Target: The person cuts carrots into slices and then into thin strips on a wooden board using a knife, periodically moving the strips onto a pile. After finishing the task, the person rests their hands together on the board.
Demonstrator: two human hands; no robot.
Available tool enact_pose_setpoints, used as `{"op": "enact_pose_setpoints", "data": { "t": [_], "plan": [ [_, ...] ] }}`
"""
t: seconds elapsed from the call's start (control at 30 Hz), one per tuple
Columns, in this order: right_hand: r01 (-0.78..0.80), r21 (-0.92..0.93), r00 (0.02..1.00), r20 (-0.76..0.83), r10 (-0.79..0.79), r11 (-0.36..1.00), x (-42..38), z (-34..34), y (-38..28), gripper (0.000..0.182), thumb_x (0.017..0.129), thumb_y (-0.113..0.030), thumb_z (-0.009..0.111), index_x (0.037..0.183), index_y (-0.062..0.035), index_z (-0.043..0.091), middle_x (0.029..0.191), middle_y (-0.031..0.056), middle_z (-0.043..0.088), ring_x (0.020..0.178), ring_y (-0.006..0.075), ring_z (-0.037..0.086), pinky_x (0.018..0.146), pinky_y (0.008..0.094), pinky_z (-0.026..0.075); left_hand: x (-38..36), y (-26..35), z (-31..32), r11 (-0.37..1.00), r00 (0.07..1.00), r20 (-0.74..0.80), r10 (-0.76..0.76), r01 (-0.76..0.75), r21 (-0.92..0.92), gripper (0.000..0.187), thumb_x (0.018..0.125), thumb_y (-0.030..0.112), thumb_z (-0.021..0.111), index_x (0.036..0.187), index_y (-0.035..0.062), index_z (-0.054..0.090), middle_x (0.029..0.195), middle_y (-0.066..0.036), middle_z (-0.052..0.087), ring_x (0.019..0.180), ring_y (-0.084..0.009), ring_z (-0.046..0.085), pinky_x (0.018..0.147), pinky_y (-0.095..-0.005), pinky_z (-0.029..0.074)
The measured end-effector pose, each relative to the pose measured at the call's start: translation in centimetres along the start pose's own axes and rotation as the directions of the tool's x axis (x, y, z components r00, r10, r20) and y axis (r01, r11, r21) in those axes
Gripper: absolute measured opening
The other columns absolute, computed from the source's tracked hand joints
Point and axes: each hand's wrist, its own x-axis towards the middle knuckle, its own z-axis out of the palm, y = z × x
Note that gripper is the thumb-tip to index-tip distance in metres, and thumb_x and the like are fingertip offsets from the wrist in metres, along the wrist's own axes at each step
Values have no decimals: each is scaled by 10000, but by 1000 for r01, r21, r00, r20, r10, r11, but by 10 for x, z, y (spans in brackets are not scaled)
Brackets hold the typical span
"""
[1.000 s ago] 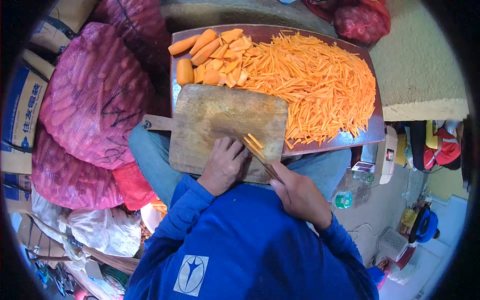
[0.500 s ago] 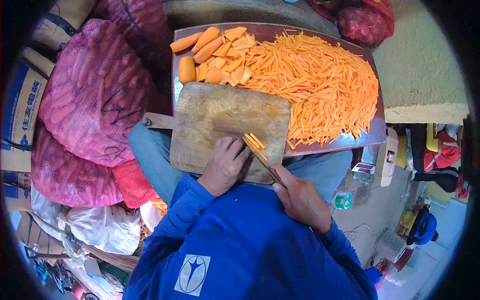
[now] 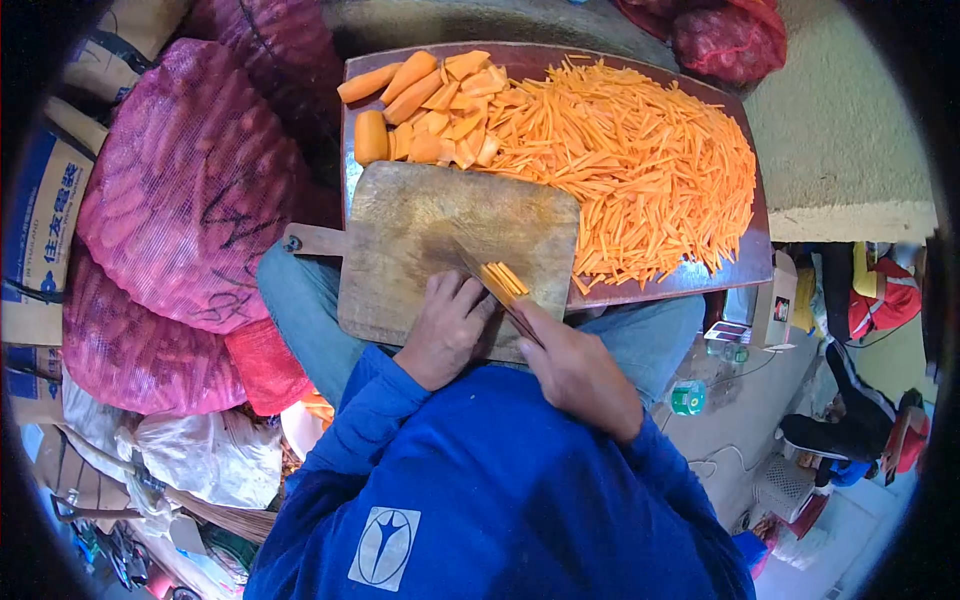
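Observation:
My right hand [image 3: 582,368] is wrapped round the handle of a knife [image 3: 492,283], its blade slanting up and left over the wooden cutting board [image 3: 420,215]. Beside the blade, curled fingers of my left hand [image 3: 447,328] press down on the board; whatever lies under them is hidden. A few cut carrot strips [image 3: 506,278] rest against the blade's right side. Beyond the board, a large heap of carrot strips [image 3: 650,175] covers the right of a reddish-brown tabletop [image 3: 753,262]. Carrot slices [image 3: 437,122] and several larger carrot pieces [image 3: 411,72] lie at its left.
Pink mesh sacks [image 3: 195,190] stand on the left, near a blue and white carton [image 3: 45,220]. A concrete ledge [image 3: 850,130] is at the upper right. Lower right, a green-labelled container [image 3: 688,398] stands on the floor, and another person's dark-clothed leg [image 3: 840,432] shows farther off.
The knife and my right hand have shifted up and left, with more blade lying across the board. My left hand barely moved. At far right, the other person's leg has come into view.

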Motion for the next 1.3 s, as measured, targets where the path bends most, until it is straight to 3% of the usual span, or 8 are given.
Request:
{"op": "enact_pose_setpoints", "data": {
  "t": [0.17,0.4,0.57,0.77,0.9,1.0,1.1,1.3],
  "plan": [
    [127,57,992,-35,-125,990,10,-2,6,433,1084,-186,600,1481,-65,478,1035,308,734,976,528,718,798,605,586,-4,0,-2,1000,1000,-7,-13,12,-19,439,848,110,699,1268,-19,713,1168,-160,623,1078,-360,579,974,-501,465],
    [-2,17,999,51,1,1000,-18,-7,-1,430,1089,-173,592,1468,-2,486,1022,320,728,961,525,716,786,602,581,-4,-1,-2,997,1000,0,-21,21,-75,428,844,111,710,1248,-30,719,1193,-165,628,1080,-367,571,960,-506,462],
    [114,106,993,-24,-112,988,21,1,1,440,1084,-196,611,1478,-36,498,1085,327,730,1010,538,715,828,611,583,-6,1,-1,999,999,-13,-36,35,-33,412,840,109,685,1228,-22,723,1169,-164,622,1079,-369,571,958,-506,462],
    [-31,47,996,83,27,998,-23,-17,-5,447,1082,-197,615,1465,1,498,1043,335,732,994,526,720,823,616,576,-10,-2,0,1000,1000,20,5,-5,4,428,832,122,691,1231,-32,715,1178,-168,625,1078,-373,573,947,-512,462],
    [62,12,998,-1,-62,998,4,2,0,450,1080,-181,610,1478,-8,490,1044,324,736,993,523,721,822,622,575,-10,-1,4,1000,999,-14,30,-30,8,449,823,125,703,1240,-42,706,1165,-166,623,1069,-377,577,949,-511,465],
    [21,94,999,47,-25,995,18,-1,-6,434,1070,-165,617,1481,-44,545,1190,319,719,1085,524,700,871,583,569,-9,-2,3,1000,1000,-12,3,-3,6,469,816,123,704,1253,-46,698,1162,-175,623,1065,-382,580,962,-515,466],
    [137,62,990,-27,-136,989,-7,-7,2,457,1075,-164,613,1484,-12,475,1035,318,737,991,529,718,832,615,570,-11,-1,2,1000,1000,-5,-15,15,14,474,809,124,714,1247,-53,689,1157,-189,621,1059,-387,582,962,-520,467],
    [6,46,998,59,-9,999,-5,-2,-4,446,1076,-171,619,1463,1,483,1059,327,728,983,520,722,797,600,577,-10,0,4,1000,1000,-2,3,-3,24,455,796,111,735,1209,-71,681,1119,-199,629,1037,-391,587,936,-518,471]
  ]
}}
